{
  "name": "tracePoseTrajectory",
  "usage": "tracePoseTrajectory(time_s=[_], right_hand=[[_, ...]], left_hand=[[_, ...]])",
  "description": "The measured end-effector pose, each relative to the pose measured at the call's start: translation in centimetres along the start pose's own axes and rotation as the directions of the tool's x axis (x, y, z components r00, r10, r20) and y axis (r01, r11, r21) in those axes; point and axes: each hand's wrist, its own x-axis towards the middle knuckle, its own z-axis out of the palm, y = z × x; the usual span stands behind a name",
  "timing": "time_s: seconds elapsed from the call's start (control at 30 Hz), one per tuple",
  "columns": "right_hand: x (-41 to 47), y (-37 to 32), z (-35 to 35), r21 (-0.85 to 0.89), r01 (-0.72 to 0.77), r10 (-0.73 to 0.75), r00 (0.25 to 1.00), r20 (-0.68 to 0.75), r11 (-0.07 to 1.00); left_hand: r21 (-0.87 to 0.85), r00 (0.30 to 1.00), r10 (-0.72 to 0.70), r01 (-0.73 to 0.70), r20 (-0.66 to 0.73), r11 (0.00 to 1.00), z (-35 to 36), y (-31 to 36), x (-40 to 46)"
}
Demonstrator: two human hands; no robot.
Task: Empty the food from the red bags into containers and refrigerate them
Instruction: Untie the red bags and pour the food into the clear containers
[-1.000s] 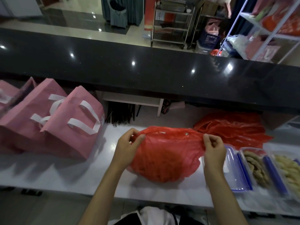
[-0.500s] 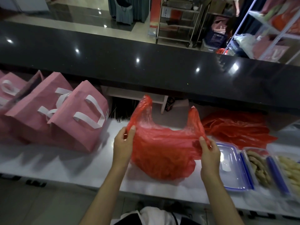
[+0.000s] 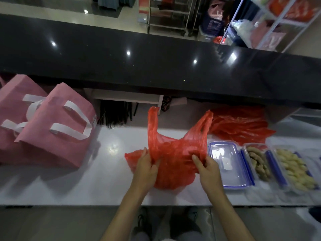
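— Both hands are on the red bag [image 3: 175, 159], yes? How are they set?

— Left hand [image 3: 145, 168] pinches the plastic at the bag's left side, thumb and fingers curled into a fold of it. Right hand [image 3: 207, 168] grips the bag's right side, fingers bent and pressed into the film.

— And the bag itself, where does it sit?

— On the white counter [image 3: 97, 180], near its front edge, bulging at the bottom. Its two handle loops stand up loose above the hands, the left one taller than the right. I cannot make out what is inside through the red film.

— What lies to the right of the bag?

— Just beside it, touching or nearly so, a clear lid with a blue rim [image 3: 229, 164], lying flat. Right of that lid, a container of brownish pieces [image 3: 258, 162], then a container of pale yellow pieces [image 3: 295, 169], both uncovered. Blue clips run between them.

— Behind the bag?

— To its right rear, a heap of crumpled red bags [image 3: 241, 126], flat and slack on the counter.

— And to the left?

— Well apart from the bag, two pink tote bags [image 3: 52, 126] with white handles, standing side by side. Beyond the bag runs a black countertop [image 3: 121, 66], raised above the white surface.
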Motion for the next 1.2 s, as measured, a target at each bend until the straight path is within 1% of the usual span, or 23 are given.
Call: tracePoseTrajectory(time_s=[0.1,0.2,0.3,0.37,0.43,0.5,0.57,0.6,0.63,0.67,0.7,0.73,0.8,0.87,0.93,1.0,1.1,1.2], right_hand=[[-0.2,-2.0,-1.0,0.041,0.077,-0.077,0.997,-0.012,0.996],[-0.7,-3.0,-1.5,0.020,0.134,-0.135,0.991,0.011,0.991],[-1.1,-3.8,-3.9,0.044,0.162,-0.161,0.987,-0.024,0.986],[-1.3,-4.0,-6.1,0.075,0.179,-0.176,0.983,-0.048,0.981],[-1.6,-3.9,-8.9,0.100,0.175,-0.170,0.984,-0.061,0.979],[-2.0,-3.9,-11.9,0.177,0.158,-0.148,0.987,-0.067,0.972],[-2.5,-3.5,-15.3,0.250,0.144,-0.125,0.988,-0.088,0.957],[-2.7,-3.1,-17.1,0.317,0.119,-0.089,0.990,-0.108,0.941],[-2.8,-2.6,-18.8,0.422,0.080,-0.030,0.992,-0.124,0.903],[-2.9,-2.1,-20.7,0.543,0.039,0.035,0.992,-0.125,0.839],[-3.1,-1.6,-22.6,0.631,0.019,0.069,0.991,-0.115,0.776],[-3.3,-1.0,-24.5,0.668,0.019,0.073,0.991,-0.109,0.744],[-3.9,-0.1,-28.2,0.636,0.045,0.022,0.995,-0.098,0.771],[-4.7,0.5,-31.8,0.526,0.094,-0.043,0.993,-0.108,0.845],[-5.2,1.4,-35.2,0.397,0.155,-0.095,0.982,-0.166,0.905],[-5.7,2.7,-38.3,0.347,0.179,-0.091,0.963,-0.254,0.921],[-6.5,4.3,-42.9,0.382,0.154,-0.001,0.928,-0.372,0.911],[-6.8,6.2,-46.9,0.244,0.086,0.025,0.908,-0.419,0.966]], left_hand=[[-0.102,0.999,0.017,-0.012,0.044,0.995,2.2,2.6,-0.3],[-0.169,0.992,0.070,-0.051,0.105,0.984,4.1,4.1,-0.9],[-0.136,0.982,0.120,-0.100,0.148,0.986,6.8,6.0,-1.3],[-0.102,0.966,0.183,-0.167,0.184,0.981,9.0,8.0,-1.6],[-0.066,0.934,0.254,-0.245,0.251,0.967,11.7,10.1,-2.0],[-0.043,0.901,0.309,-0.311,0.305,0.949,14.5,12.0,-2.7],[-0.062,0.877,0.315,-0.314,0.363,0.947,17.3,13.5,-3.1],[-0.062,0.858,0.320,-0.323,0.401,0.944,18.6,14.1,-3.1],[-0.045,0.834,0.329,-0.346,0.443,0.937,20.0,14.5,-3.1],[-0.023,0.806,0.336,-0.373,0.487,0.927,21.4,14.9,-2.9],[-0.009,0.786,0.339,-0.391,0.518,0.920,23.0,15.0,-2.6],[-0.004,0.774,0.349,-0.409,0.529,0.912,24.6,15.1,-2.3],[0.002,0.768,0.391,-0.455,0.507,0.891,28.2,15.5,-2.1],[0.026,0.768,0.420,-0.492,0.483,0.870,32.0,16.3,-2.7],[0.043,0.779,0.423,-0.497,0.463,0.867,35.7,16.5,-3.3],[0.045,0.813,0.397,-0.457,0.425,0.888,39.0,16.8,-3.6],[-0.052,0.858,0.369,-0.376,0.357,0.925,43.0,18.7,-4.0],[-0.190,0.896,0.318,-0.270,0.309,0.944,45.9,21.7,-4.4]])
